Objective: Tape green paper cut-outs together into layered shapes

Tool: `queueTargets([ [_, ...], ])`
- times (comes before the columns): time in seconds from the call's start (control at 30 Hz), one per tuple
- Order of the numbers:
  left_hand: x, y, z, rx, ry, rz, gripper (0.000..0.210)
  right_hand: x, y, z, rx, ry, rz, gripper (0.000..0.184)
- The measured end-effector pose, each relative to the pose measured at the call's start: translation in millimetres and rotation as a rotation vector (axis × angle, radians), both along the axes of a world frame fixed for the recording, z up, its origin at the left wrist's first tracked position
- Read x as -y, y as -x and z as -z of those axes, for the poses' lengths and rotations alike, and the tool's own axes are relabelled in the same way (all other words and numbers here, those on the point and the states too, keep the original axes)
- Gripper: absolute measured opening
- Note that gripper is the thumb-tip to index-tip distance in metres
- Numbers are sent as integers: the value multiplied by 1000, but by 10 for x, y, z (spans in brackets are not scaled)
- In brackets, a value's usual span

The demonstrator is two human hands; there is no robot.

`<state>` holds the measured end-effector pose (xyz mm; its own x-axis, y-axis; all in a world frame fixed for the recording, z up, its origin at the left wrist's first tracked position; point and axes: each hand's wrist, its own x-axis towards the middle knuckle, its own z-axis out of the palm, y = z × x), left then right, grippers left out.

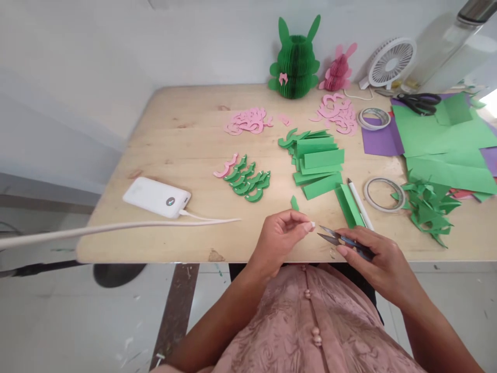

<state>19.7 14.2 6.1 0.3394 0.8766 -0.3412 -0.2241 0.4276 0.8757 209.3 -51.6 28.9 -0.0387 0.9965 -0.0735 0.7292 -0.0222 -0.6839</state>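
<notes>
My left hand [285, 235] pinches a tiny white piece [312, 224], probably tape, between thumb and fingertips at the front of the table. To its right, my right hand [375, 256] is closed around a pair of thread snips [345, 242]; the blades are apart and point at the white piece without touching it. Just beyond my left hand lies a small green paper piece [294, 203]. Curved green cut-outs [248, 178] with white bits on them lie further left, beside a pink one [225, 167]. Folded green strips [320, 158] are piled ahead of my hands.
A white power bank [157, 197] with a cable lies left. Tape rolls [384, 194], a white pen [361, 204], green scraps [430, 207], paper sheets [438, 134] and black scissors [419, 102] occupy the right. Pink cut-outs [250, 120], a green paper rabbit [297, 65] and a fan [392, 62] stand further back.
</notes>
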Motion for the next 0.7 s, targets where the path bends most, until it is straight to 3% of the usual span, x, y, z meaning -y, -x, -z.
queueTargets([
  [0.27,127,-125,-46,345,294,-180,17,20,168,90,-75,-158,121,22],
  [0.7,168,-206,-48,466,301,-248,14,-2,357,149,-89,-261,155,20],
])
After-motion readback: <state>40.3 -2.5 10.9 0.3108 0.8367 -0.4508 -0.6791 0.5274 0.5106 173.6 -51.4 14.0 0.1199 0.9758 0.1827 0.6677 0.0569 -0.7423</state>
